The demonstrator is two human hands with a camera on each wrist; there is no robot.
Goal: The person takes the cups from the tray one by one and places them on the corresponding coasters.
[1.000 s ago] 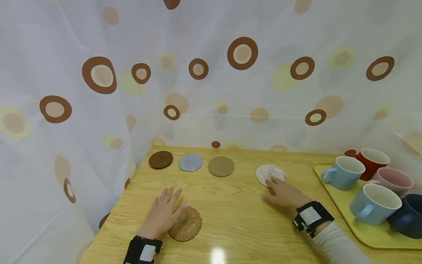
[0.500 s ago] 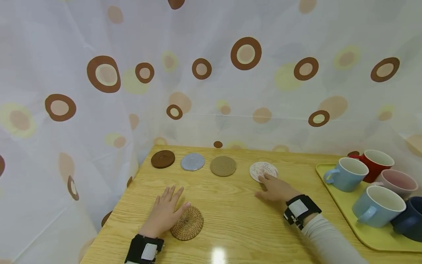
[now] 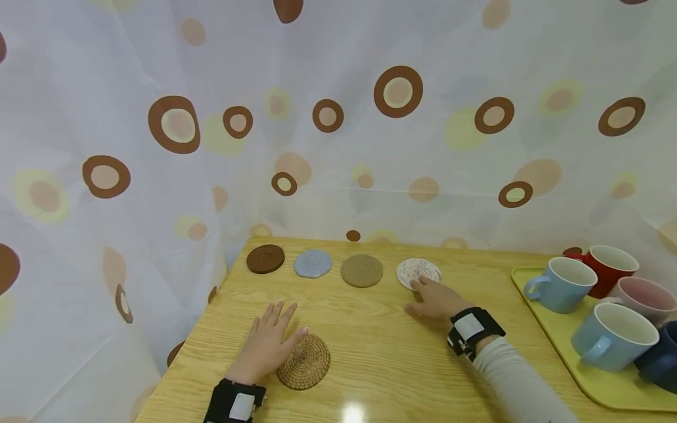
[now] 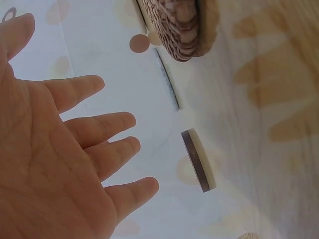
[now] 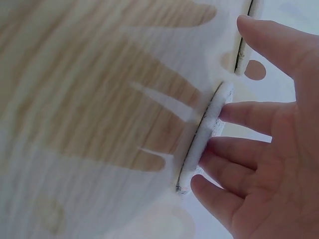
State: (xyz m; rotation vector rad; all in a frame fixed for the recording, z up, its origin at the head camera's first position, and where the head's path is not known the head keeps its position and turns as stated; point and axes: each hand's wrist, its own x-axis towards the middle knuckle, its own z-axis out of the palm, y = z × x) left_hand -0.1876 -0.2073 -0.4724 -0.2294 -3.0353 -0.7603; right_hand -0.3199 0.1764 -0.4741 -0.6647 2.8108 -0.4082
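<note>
My right hand (image 3: 435, 298) rests its fingertips on the near edge of a white speckled round coaster (image 3: 418, 271). In the right wrist view the fingers are stretched out, touching the top of that coaster (image 5: 205, 132). My left hand (image 3: 262, 346) is spread palm down over the table, beside a brown woven coaster (image 3: 305, 363). The left wrist view shows its fingers apart with nothing held; the woven coaster (image 4: 177, 25) lies past the thumb. Left of the white coaster, in a row, are a tan coaster (image 3: 362, 271), a light blue coaster (image 3: 313, 264) and a dark brown coaster (image 3: 265, 259).
At the right a yellow tray (image 3: 587, 376) bears several mugs: a light blue mug (image 3: 565, 288), a red mug (image 3: 608, 271), a pink mug (image 3: 642, 298), another light blue mug (image 3: 613, 341) and a navy mug (image 3: 661, 358). A dotted curtain (image 3: 338, 147) hangs behind the wooden table (image 3: 381, 364).
My right hand has moved left and slid the white speckled coaster toward the tan one, now in line with the row. The left hand stays in place. The head view shifts slightly.
</note>
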